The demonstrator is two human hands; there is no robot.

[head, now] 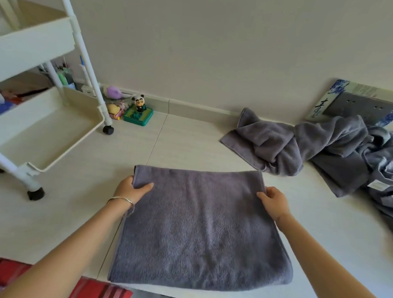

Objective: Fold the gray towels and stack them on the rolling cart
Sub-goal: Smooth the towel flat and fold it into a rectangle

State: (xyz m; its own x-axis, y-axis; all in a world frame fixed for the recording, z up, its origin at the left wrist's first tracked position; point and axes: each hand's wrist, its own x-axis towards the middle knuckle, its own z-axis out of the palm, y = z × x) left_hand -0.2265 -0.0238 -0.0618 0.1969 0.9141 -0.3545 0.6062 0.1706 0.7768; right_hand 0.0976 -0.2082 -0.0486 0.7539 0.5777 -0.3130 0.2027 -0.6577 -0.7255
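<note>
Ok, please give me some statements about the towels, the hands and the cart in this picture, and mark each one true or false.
1. The left hand and the right hand both hold the far end of the flat gray towel. True.
2. A folded towel lies in the bottom tray of the cart. False: no towel shows in that tray.
3. The crumpled towels lie to the right of the flat one. True.
4. The panda figure stands inside the cart. False: it stands on a green base by the wall, beside the cart.
5. The left wrist is bare. False: it bears a thin bangle.
</note>
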